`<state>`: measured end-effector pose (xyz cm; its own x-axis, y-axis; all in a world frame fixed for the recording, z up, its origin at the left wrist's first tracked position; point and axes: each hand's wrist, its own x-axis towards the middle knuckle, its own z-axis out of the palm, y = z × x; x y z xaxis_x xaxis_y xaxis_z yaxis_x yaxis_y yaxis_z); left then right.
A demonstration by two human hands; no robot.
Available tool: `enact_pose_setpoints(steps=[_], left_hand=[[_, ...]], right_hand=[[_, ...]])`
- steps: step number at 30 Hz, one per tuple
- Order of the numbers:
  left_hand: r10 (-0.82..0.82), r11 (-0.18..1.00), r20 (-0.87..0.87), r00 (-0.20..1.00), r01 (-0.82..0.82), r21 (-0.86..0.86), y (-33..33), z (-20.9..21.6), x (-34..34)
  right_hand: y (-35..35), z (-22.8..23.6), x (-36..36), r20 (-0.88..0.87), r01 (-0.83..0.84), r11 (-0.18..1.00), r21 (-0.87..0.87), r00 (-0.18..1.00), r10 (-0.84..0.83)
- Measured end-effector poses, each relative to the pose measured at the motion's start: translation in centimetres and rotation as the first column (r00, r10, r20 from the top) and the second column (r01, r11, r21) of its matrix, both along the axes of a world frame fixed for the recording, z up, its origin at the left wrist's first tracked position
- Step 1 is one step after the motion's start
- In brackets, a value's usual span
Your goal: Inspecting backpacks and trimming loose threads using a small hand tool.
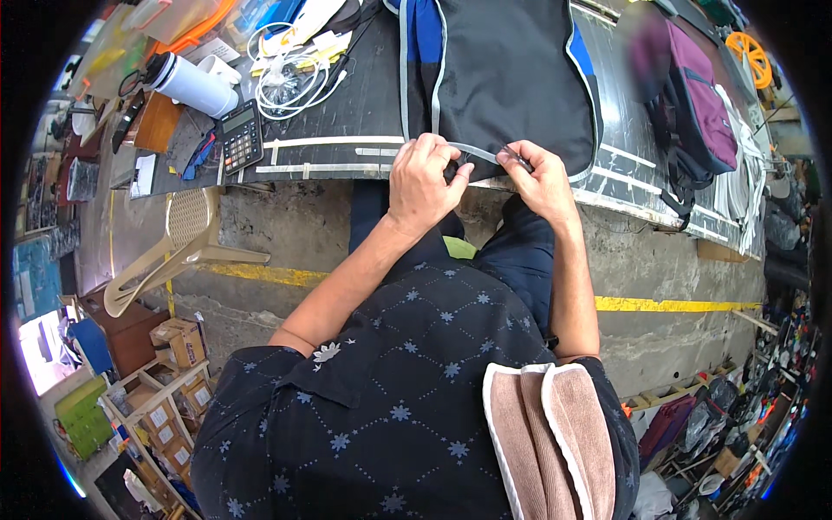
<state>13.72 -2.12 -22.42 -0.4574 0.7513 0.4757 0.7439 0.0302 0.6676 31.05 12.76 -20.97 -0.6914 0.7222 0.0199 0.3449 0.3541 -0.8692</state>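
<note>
A large black fabric piece [511, 82] with grey edge binding and blue side panels lies over the dark table, its near edge at the table's front. My left hand [425, 178] pinches the near left corner of this fabric, fingers closed on its edge. To its right, my right hand [543, 180] is closed on the same edge, thumb and forefinger together. Between the two hands, a strip of grey binding [475, 152] bows slightly upward. Something small and dark shows at my right fingertips; I cannot tell whether it is a tool or folded cloth.
On the table's left are a calculator [240, 139], a white bottle [192, 85] and coiled white cable [299, 91]. A maroon and dark backpack [698, 95] lies at the right. A beige plastic chair [186, 238] stands left of me. White tape strips run along the table's front edge.
</note>
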Motion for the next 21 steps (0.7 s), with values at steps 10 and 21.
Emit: enact_pose_setpoints(steps=[10, 21], left_hand=[[0.031, 0.999, -0.235, 0.971, -0.024, 0.032, 0.8, 0.3, -0.1], [-0.019, 1.000, 0.006, 1.000, 0.019, 0.016, 0.2, -0.5, -0.2]], right_hand=[[-0.2, 0.4, -0.1, -0.005, 0.035, 0.999, 0.024, 0.999, -0.035], [-0.4, 1.1, -0.4, 0.047, 0.025, 0.997, 0.077, 0.998, -0.029]])
